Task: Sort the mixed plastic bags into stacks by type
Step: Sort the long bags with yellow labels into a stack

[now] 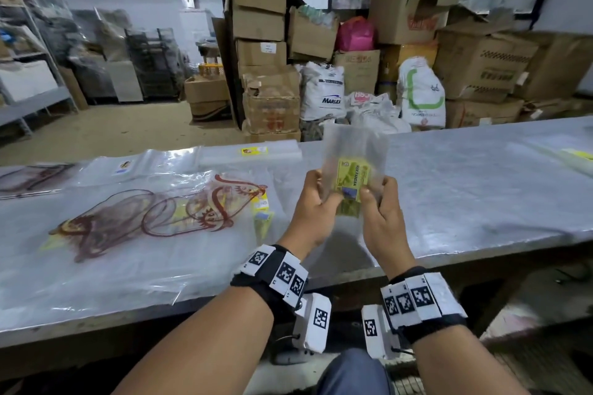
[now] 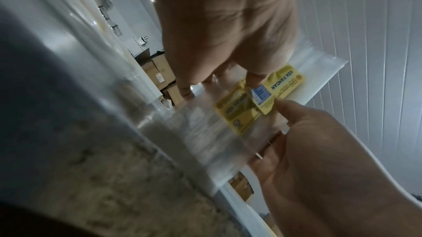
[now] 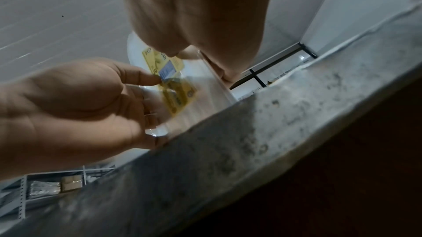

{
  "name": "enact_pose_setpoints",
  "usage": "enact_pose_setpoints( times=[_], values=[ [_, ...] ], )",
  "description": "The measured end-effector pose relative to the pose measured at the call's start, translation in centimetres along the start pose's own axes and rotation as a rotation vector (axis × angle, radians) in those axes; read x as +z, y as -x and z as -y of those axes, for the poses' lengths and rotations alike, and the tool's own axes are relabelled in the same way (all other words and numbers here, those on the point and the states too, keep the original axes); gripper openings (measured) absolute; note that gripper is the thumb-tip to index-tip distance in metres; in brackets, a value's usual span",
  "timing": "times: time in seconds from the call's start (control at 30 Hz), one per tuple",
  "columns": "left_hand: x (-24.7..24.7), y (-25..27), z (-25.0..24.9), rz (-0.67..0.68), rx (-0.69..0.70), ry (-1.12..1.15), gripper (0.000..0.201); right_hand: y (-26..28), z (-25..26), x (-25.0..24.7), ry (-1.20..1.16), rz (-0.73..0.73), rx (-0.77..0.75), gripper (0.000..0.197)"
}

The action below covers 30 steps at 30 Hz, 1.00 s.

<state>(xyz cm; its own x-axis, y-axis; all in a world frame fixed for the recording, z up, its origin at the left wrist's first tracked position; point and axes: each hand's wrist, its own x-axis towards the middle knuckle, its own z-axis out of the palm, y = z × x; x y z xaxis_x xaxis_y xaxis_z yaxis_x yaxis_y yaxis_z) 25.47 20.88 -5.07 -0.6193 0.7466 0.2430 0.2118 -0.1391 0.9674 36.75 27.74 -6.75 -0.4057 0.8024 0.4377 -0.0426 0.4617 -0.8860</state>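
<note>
Over the middle of the grey table [image 1: 481,189] I hold small clear bags with yellow "KEK PANDAN" labels [image 1: 353,154] upright. My left hand [image 1: 316,199] pinches their left side and my right hand [image 1: 377,202] pinches the right side at the label. The left wrist view shows two overlapping labelled bags [image 2: 235,114] between the hands, and the right wrist view shows the same pair [image 3: 180,96]. On the left of the table lie large clear bags with a red-brown print [image 1: 154,212]. Behind those are clear bags with a small label [image 1: 125,167] and a folded stack with a yellow label [image 1: 253,151].
A few small yellow-labelled bags [image 1: 263,215] lie beside the printed ones. More plastic bags [image 1: 574,155] sit at the table's far right. Cardboard boxes [image 1: 260,26] and white sacks [image 1: 324,93] are piled behind the table, and metal shelving [image 1: 29,74] stands at the left.
</note>
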Motion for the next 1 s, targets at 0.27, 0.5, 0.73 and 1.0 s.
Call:
enact_pose_setpoints(
  times=[0.27, 0.5, 0.73, 1.0],
  values=[
    [0.1, 0.3, 1.5, 0.032, -0.009, -0.105, 0.015, 1.0, -0.8, 0.7, 0.013, 0.033, 0.057, 0.006],
    [-2.7, -1.1, -0.9, 0.124, 0.106, -0.228, 0.011, -0.6, 0.7, 0.2, -0.064, 0.023, 0.015, 0.005],
    [-6.3, -2.9, -3.4, 0.008, 0.082, 0.054, 0.010, -2.9, 4.2, 0.6, -0.084, 0.057, -0.015, 0.013],
    [-11.5, -2.5, -5.2, -0.118, -0.015, 0.260, 0.022, -4.0, 6.6, 3.7, 0.053, 0.194, -0.081, 0.008]
  ],
)
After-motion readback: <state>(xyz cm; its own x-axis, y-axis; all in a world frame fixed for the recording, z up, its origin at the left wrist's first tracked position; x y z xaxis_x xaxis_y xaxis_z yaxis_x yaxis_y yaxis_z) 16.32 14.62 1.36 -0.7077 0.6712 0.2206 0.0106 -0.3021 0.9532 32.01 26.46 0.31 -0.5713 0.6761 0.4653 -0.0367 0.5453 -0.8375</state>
